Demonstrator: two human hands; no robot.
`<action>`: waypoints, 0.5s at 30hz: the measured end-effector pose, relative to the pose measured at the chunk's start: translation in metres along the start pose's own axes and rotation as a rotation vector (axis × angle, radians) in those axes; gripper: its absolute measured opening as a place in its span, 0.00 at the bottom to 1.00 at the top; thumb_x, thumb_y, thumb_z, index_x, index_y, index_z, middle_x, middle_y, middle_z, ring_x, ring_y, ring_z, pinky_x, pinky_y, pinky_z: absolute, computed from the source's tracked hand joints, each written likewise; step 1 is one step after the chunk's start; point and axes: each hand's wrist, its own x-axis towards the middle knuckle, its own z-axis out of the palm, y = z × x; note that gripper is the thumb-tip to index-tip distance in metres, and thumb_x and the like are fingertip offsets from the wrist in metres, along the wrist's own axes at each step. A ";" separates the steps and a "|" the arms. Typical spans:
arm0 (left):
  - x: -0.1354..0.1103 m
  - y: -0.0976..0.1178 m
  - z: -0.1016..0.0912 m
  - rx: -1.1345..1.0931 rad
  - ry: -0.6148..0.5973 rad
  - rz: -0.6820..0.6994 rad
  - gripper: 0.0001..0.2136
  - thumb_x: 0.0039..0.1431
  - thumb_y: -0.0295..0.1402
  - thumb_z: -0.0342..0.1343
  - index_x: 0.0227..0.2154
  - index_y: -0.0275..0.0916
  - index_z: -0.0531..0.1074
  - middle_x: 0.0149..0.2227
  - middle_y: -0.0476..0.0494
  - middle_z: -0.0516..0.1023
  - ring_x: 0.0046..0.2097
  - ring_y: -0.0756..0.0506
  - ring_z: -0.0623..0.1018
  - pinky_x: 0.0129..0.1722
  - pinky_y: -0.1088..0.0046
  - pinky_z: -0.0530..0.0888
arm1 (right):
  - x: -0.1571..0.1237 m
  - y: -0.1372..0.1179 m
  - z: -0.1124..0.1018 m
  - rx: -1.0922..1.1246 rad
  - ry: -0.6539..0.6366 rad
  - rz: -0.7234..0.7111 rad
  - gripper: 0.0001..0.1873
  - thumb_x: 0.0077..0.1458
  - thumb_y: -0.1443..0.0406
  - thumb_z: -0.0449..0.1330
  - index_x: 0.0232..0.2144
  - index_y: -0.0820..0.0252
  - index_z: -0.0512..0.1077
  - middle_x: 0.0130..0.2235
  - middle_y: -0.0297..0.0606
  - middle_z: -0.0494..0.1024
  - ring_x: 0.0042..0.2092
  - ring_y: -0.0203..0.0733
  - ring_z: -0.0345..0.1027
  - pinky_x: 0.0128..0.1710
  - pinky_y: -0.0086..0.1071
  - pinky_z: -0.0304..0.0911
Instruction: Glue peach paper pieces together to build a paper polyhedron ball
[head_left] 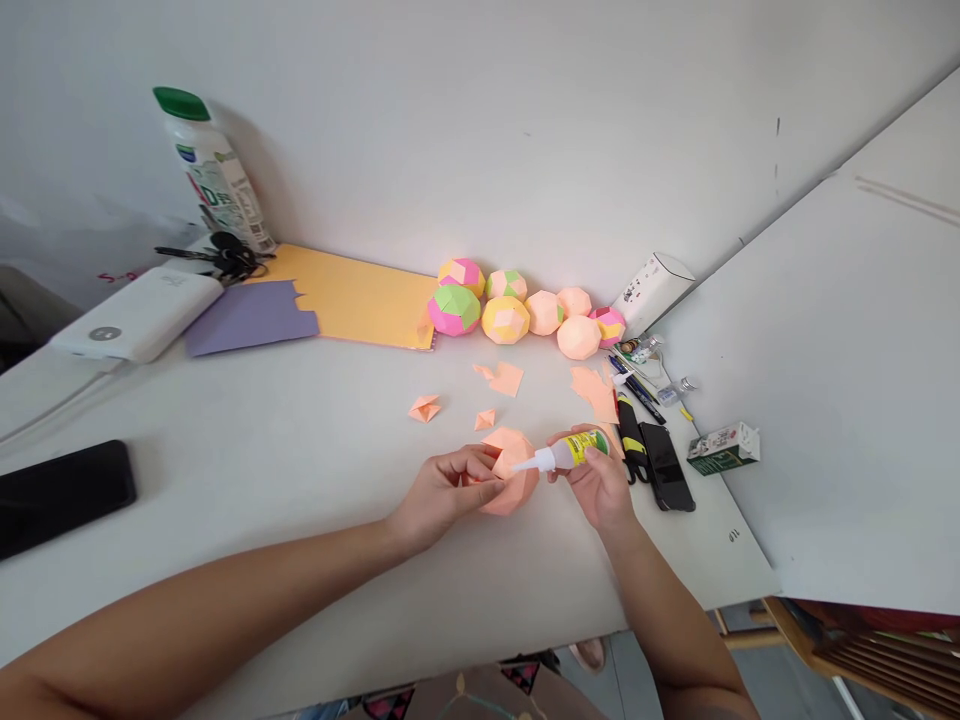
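My left hand (459,492) grips the left side of a peach faceted paper ball (517,497), thumb and fingers closed on its edge. In my right hand (602,487) is a glue bottle (576,449) with a yellow-green label, tilted so its long white nozzle points left at the ball. The nozzle tip lies over the ball's paper; whether it touches, I cannot tell. Beyond the hands lie a folded peach paper piece (424,408), a smaller one (485,419) and a flat peach scrap (507,379).
Several finished paper balls (506,319) line the wall. Yellow-orange paper (367,297) and purple paper (255,318) lie left of them. Scissors (631,437), a phone (666,466) and a small carton (724,448) are at right. A power bank (142,310) and another phone (67,497) are at left.
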 end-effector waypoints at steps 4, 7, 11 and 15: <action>0.001 -0.001 -0.002 0.011 0.012 -0.011 0.10 0.47 0.34 0.65 0.17 0.40 0.72 0.35 0.42 0.77 0.55 0.38 0.70 0.49 0.61 0.68 | 0.001 0.002 -0.002 0.048 -0.014 0.028 0.12 0.53 0.58 0.60 0.38 0.56 0.67 0.35 0.40 0.81 0.31 0.44 0.74 0.25 0.39 0.70; 0.001 -0.001 -0.002 0.015 0.014 -0.011 0.10 0.47 0.35 0.65 0.18 0.40 0.72 0.34 0.42 0.77 0.56 0.38 0.69 0.51 0.60 0.68 | 0.000 0.002 -0.002 0.004 -0.021 -0.009 0.10 0.54 0.60 0.60 0.38 0.56 0.67 0.36 0.39 0.80 0.32 0.44 0.74 0.28 0.42 0.71; 0.001 0.002 0.000 0.018 0.017 -0.019 0.11 0.46 0.37 0.66 0.18 0.39 0.72 0.37 0.41 0.78 0.53 0.38 0.72 0.50 0.59 0.69 | -0.003 -0.001 -0.003 -0.041 0.004 -0.090 0.11 0.54 0.60 0.60 0.38 0.56 0.66 0.37 0.39 0.80 0.31 0.44 0.74 0.30 0.45 0.72; 0.002 0.001 -0.001 0.025 0.024 -0.020 0.10 0.46 0.37 0.66 0.18 0.40 0.73 0.37 0.42 0.78 0.53 0.38 0.71 0.49 0.61 0.69 | -0.003 -0.005 -0.003 -0.074 -0.001 -0.124 0.11 0.54 0.60 0.61 0.38 0.56 0.67 0.37 0.39 0.80 0.30 0.44 0.73 0.29 0.44 0.72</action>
